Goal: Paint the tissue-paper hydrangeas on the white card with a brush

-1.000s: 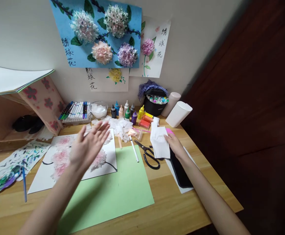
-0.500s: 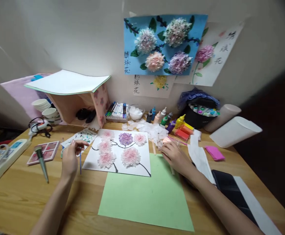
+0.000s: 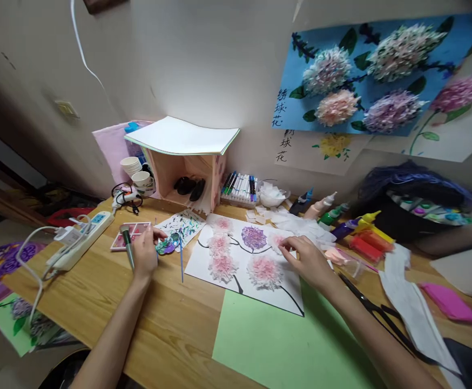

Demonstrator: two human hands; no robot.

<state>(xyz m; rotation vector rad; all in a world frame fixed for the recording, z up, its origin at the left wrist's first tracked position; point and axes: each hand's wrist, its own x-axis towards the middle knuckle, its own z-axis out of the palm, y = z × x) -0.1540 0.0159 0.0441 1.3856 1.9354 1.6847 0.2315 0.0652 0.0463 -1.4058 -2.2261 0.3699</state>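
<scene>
My left hand (image 3: pixel 145 254) is at the left of the table with curled fingers. A thick makeup brush (image 3: pixel 127 246) lies right beside it, over a pink palette (image 3: pixel 118 237). Near its fingertips is a small paint-stained palette (image 3: pixel 169 244); whatever the fingers pinch is hidden. My right hand (image 3: pixel 307 258) reaches over the right edge of a white picture (image 3: pixel 203 265) with fluffy pink flowers (image 3: pixel 265 270) and one purple flower (image 3: pixel 254 238). Its bent fingertips come together at the upper right pink flower (image 3: pixel 277 241); I cannot make out anything between them.
A green sheet (image 3: pixel 256 340) lies partly under the picture. Black scissors (image 3: pixel 376 310), white tissue strips (image 3: pixel 408 297) and a pink packet (image 3: pixel 449 302) are at the right. Behind stand paint bottles (image 3: pixel 333 216), markers (image 3: pixel 240 186) and a pink box (image 3: pixel 218 178). A power strip (image 3: pixel 80 243) sits left.
The view has swung left. My right hand has moved left from the tissue pieces to the upper right flower. My left hand has shifted left, beside the makeup brush.
</scene>
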